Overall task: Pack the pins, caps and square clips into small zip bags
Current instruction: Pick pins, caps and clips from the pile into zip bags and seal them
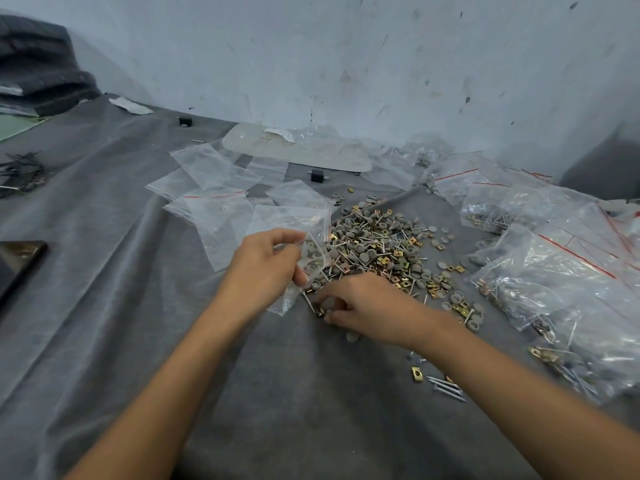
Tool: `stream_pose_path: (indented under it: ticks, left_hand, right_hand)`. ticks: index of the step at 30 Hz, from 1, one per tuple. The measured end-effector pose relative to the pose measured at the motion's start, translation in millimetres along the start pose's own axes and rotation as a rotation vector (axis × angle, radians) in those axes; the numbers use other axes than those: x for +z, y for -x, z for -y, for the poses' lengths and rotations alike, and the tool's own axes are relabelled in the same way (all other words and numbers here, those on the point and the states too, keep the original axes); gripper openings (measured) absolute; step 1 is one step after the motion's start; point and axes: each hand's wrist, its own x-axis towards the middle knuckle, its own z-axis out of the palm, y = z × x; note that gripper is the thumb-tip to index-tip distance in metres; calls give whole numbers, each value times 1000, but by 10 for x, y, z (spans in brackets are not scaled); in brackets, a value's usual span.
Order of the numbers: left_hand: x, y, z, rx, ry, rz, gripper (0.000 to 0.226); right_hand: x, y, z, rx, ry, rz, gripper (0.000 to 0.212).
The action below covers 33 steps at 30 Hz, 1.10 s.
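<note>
Here | left hand (266, 261) pinches bag (313, 252) | right hand (363, 306) pinches pin (310, 302), pile (381, 244) edge

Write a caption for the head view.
Left hand holds a small clear zip bag; right hand pinches parts beside a pile of grey caps, steel pins and brass square clips.

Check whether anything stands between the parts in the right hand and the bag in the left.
Nothing visible does. The right hand pinches its parts right beside the small zip bag that the left hand holds. The bag's mouth is unclear.
</note>
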Motion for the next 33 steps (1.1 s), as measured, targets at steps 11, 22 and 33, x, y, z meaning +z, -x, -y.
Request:
stream_pose_path:
  ticks: [11, 22, 33]
  left_hand:
    - [-10, 18, -12, -4, 0, 21, 26]
    - [1, 42, -34, 23, -1, -11, 25]
    - [23, 27, -20, 10, 15, -8, 26]
  right_hand:
    - [-198, 120, -118, 101, -1, -114, 12]
    - [-757, -152, 391, 16, 27, -234, 13]
    - [-456, -17, -445, 225, 253, 46, 24]
